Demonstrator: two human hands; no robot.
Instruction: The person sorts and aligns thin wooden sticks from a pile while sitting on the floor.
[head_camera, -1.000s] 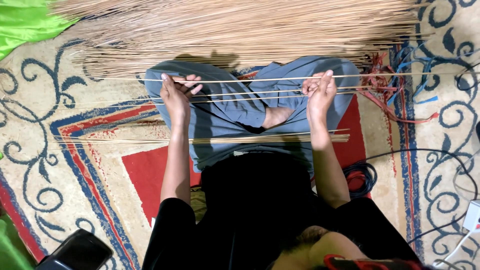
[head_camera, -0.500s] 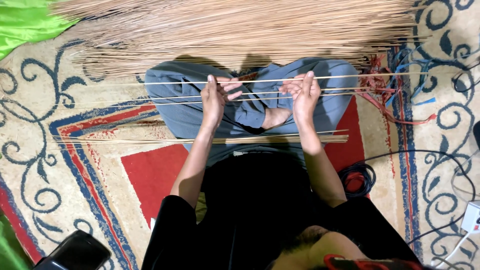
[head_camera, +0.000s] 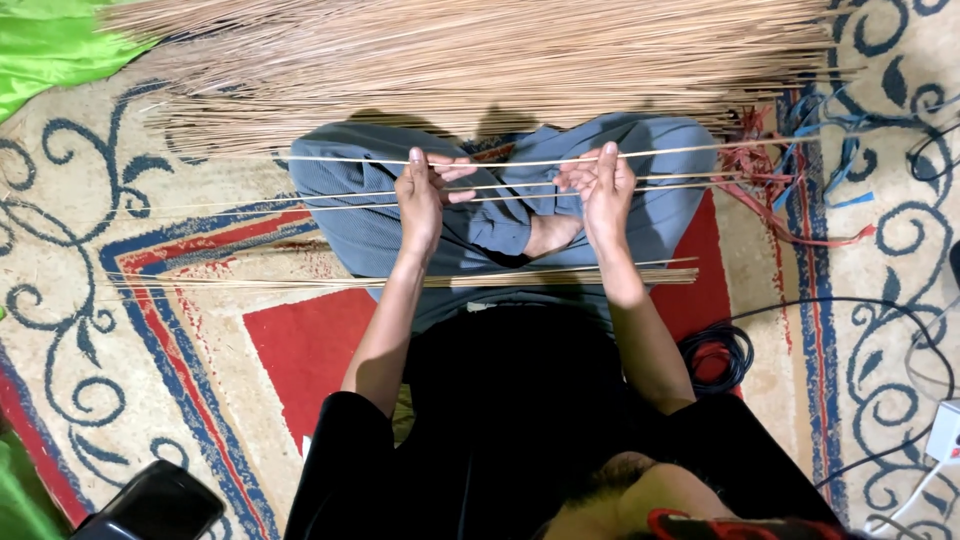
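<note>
I sit cross-legged on a patterned carpet (head_camera: 200, 350). My left hand (head_camera: 425, 190) and my right hand (head_camera: 600, 185) are raised over my knees, about a hand's width apart, and both grip a few long thin tan sticks (head_camera: 520, 160) that run sideways across the view. A small bundle of the same sticks (head_camera: 480, 279) lies across my lap, just below the hands. Beyond my knees a large heap of sticks (head_camera: 480, 55) spreads over the floor.
Red and blue strips (head_camera: 790, 190) lie on the carpet at the right. A coiled black cable (head_camera: 720, 355) lies by my right hip, a white power strip (head_camera: 942, 430) at the far right. Green cloth (head_camera: 50, 45) lies top left. A dark object (head_camera: 150, 505) sits bottom left.
Both hands have slid inward along the sticks, from wide apart over each knee to close together over the middle. The sticks stay stretched sideways between them.
</note>
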